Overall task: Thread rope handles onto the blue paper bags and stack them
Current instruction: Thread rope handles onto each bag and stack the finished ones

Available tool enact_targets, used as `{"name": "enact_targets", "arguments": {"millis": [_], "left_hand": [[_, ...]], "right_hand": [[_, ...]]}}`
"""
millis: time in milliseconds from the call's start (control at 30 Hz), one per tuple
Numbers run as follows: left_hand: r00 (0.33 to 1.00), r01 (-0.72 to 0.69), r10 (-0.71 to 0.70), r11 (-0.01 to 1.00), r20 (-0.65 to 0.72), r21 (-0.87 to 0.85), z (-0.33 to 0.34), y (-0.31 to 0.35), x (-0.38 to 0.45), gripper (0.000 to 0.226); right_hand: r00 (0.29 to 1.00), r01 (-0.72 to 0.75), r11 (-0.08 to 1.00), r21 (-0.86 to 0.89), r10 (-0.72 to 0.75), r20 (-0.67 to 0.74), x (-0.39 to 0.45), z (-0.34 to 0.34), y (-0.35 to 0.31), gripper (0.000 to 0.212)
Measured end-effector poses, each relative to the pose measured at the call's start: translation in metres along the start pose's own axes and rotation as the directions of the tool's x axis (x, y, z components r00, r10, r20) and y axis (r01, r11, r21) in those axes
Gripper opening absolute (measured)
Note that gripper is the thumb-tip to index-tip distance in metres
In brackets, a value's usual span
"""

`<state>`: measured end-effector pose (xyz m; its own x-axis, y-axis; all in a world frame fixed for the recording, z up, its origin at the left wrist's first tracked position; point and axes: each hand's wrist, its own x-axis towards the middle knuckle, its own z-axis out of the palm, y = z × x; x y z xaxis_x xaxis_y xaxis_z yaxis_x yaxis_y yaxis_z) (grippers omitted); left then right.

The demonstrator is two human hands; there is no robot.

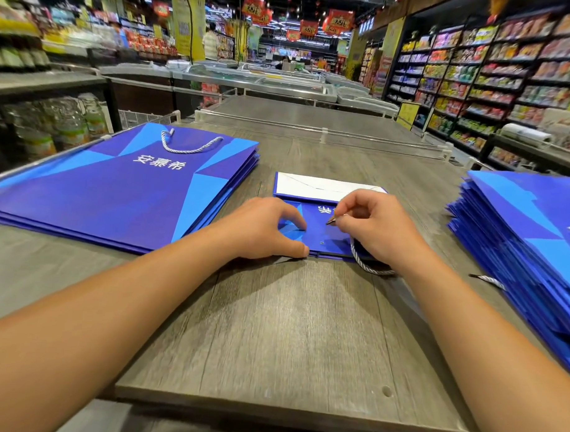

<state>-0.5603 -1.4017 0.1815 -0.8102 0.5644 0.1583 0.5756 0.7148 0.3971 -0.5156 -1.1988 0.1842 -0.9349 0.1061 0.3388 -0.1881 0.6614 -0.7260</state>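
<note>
A flat blue paper bag (322, 230) lies in the middle of the grey table (292, 329), its white folded bottom at the far end. My left hand (264, 228) grips the bag's near edge, thumb along the rim and fingers on top. My right hand (377, 228) pinches the tipped end of a white-blue rope handle (366, 265) just above the bag's face, near a small hole (321, 242). The rope loops out under my right wrist. A stack of blue bags with a rope handle on top (116, 190) lies at the left.
A second stack of blue bags (521, 243) lies at the right, with a loose rope end (488, 280) beside it. Clear rails edge the table's far side. Store shelves stand on the right, freezer chests run ahead, and water bottles sit at the left.
</note>
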Motion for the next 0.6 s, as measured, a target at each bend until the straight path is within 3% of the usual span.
{"name": "enact_targets", "arguments": {"millis": [167, 467, 600], "left_hand": [[1.000, 0.005, -0.005, 0.999, -0.002, -0.048, -0.002, -0.003, 0.001, 0.039], [1.000, 0.008, -0.007, 0.998, 0.018, -0.066, 0.001, -0.006, 0.004, 0.038], [1.000, 0.004, -0.004, 0.997, 0.009, -0.072, 0.002, -0.006, 0.004, 0.036]], "right_hand": [[1.000, 0.000, 1.000, 0.026, 0.000, 0.029, -0.002, -0.001, -0.004, 0.016], [0.998, 0.064, 0.961, -0.270, -0.064, 0.007, -0.003, -0.007, -0.008, 0.018], [0.993, 0.121, 0.940, -0.320, -0.109, 0.055, -0.005, -0.002, -0.013, 0.017]]}}
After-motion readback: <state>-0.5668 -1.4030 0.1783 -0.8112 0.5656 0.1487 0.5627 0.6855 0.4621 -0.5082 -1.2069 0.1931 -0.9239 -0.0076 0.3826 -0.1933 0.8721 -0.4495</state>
